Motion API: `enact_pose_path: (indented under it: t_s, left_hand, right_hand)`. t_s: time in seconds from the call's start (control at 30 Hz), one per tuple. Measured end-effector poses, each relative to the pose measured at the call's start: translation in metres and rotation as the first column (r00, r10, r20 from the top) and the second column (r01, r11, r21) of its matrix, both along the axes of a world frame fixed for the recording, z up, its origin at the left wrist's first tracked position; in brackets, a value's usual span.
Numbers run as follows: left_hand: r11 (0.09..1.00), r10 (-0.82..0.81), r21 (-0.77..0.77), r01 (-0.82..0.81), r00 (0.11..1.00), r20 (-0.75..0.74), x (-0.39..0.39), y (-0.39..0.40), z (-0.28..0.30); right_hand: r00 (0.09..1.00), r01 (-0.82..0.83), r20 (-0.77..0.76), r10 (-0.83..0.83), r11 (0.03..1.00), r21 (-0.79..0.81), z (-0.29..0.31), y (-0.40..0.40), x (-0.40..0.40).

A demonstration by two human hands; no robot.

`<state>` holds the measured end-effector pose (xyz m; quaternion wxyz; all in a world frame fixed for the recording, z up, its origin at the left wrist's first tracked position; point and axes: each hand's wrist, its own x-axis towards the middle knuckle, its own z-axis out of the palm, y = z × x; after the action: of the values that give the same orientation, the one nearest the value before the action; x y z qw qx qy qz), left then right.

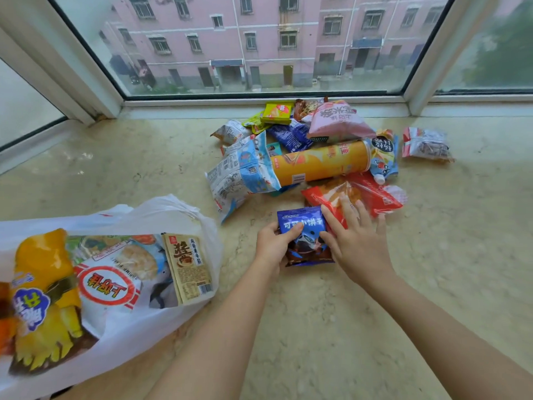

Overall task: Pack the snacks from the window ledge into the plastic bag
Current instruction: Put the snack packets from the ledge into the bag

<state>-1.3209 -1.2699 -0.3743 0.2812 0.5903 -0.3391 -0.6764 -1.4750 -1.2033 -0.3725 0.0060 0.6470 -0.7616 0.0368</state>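
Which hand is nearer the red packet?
Right. The right hand has fingers lying on the red packet; the left hand grips the blue packet, short of it.

My hands hold a dark blue packet point(305, 235); beside it lie a red packet point(369, 194) and an orange tube point(323, 163).
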Motion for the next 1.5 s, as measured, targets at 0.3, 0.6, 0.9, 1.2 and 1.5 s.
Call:
enact_pose_path:
  t_s: [0.3,0.6,0.9,1.2,1.5]
  left_hand:
    - [0.923,-0.118,-0.303,0.236,0.925,0.361,-0.04,0.003,-0.007]
    - [0.984,-0.166,-0.018,0.178,0.945,0.284,-0.055,0.0,0.011]
    - [0.983,-0.18,0.056,0.176,0.979,0.092,-0.052,0.017,0.014]
    - [0.987,-0.157,0.036,0.154,0.983,0.095,-0.007,0.029,0.024]
    - [0.982,-0.13,-0.103,0.161,0.959,0.254,0.069,0.035,0.044]
  right_hand:
    - [0.949,0.202,0.226,-0.219,0.974,0.1,-0.004,-0.009,-0.027]
    - [0.575,0.498,0.657,-0.487,0.846,0.191,0.007,-0.013,-0.034]
    - [0.2,0.694,0.911,-0.361,0.708,0.129,0.002,-0.01,-0.029]
    - [-0.215,0.727,0.925,-0.314,0.581,0.367,0.018,-0.003,-0.019]
    - [-0.444,0.589,0.83,-0.339,0.587,0.555,0.021,0.017,-0.011]
